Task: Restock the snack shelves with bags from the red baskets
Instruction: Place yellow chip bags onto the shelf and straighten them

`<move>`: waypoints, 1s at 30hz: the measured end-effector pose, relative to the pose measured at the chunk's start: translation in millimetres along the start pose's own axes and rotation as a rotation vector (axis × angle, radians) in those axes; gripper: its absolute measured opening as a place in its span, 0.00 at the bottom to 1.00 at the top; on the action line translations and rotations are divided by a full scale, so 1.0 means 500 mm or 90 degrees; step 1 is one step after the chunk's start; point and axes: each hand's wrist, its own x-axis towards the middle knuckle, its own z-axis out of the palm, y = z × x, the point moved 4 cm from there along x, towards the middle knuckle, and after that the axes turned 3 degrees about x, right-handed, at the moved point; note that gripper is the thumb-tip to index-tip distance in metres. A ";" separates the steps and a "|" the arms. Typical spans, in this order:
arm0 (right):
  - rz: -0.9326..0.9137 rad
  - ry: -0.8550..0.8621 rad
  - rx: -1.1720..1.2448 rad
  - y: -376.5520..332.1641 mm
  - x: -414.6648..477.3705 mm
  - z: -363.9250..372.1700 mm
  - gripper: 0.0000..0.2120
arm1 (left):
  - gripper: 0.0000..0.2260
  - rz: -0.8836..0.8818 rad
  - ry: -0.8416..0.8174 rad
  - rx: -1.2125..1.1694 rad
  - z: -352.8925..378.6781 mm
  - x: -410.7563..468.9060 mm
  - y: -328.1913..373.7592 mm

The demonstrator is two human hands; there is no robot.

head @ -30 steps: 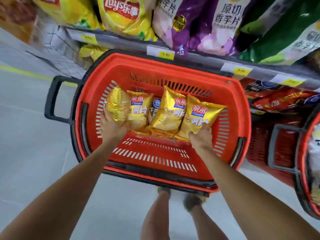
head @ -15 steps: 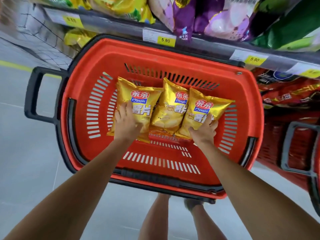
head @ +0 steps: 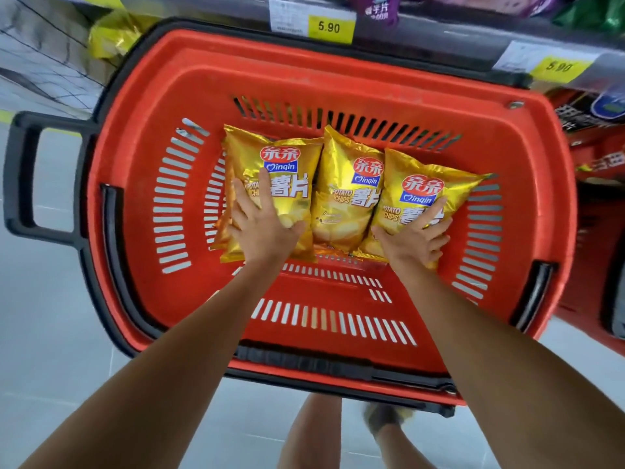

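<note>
Grey floor tiles [head: 50,333] beneath red basket [head: 142,184], shelf edge [head: 422,38] beyond.

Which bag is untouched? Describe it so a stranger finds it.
Look in the red basket below the shelf. Three gold chip bags lie side by side; take the middle bag. Unlike its neighbours, no hand rests on it.
</note>
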 end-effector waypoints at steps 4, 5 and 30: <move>-0.037 0.062 -0.004 0.002 -0.008 -0.004 0.57 | 0.47 0.004 0.047 0.012 -0.009 -0.010 0.006; -0.043 0.079 0.000 0.003 -0.012 -0.009 0.56 | 0.46 0.001 0.052 0.011 -0.012 -0.013 0.007; -0.425 -0.015 0.196 0.177 -0.391 -0.486 0.56 | 0.46 -0.028 0.169 -0.156 -0.352 -0.515 0.122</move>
